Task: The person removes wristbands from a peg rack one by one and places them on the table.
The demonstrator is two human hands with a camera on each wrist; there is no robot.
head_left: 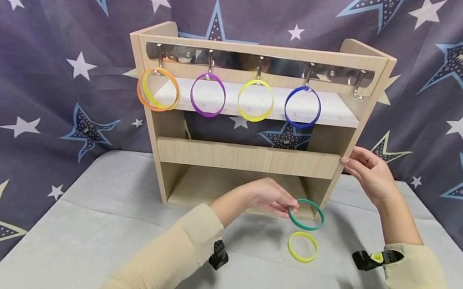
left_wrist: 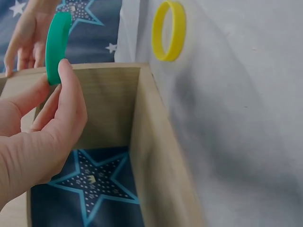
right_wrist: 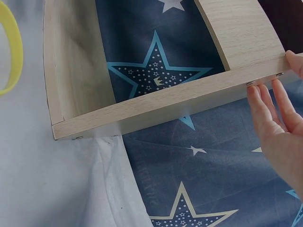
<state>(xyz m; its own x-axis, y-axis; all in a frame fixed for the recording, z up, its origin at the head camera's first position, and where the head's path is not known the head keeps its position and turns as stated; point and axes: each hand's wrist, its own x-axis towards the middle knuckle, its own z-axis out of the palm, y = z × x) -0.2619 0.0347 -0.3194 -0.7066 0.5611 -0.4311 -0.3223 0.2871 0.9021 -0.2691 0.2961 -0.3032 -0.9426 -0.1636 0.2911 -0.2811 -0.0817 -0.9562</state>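
My left hand [head_left: 270, 197] pinches a green silicone wristband [head_left: 317, 223] between thumb and fingertips, in front of the lower right part of a small wooden shelf rack [head_left: 247, 158]. In the left wrist view, the green band [left_wrist: 57, 47] stands nearly edge-on above the fingertips. Straight fingers of my right hand [head_left: 371, 176] touch the outer face of the rack's right side panel, the thumb at its front edge; the right wrist view has these fingers [right_wrist: 258, 106] beside small screws. A yellow wristband [head_left: 301, 259] lies on the table just below the green one.
A metal hook rail [head_left: 234, 61] runs across the rack's top. From its hooks hang orange [head_left: 171, 106] and yellow bands together, a purple band [head_left: 206, 114], a yellow band [head_left: 254, 118] and a blue band [head_left: 301, 125]; the rightmost hook [head_left: 358, 86] is bare. A starry curtain [head_left: 84, 119] hangs behind.
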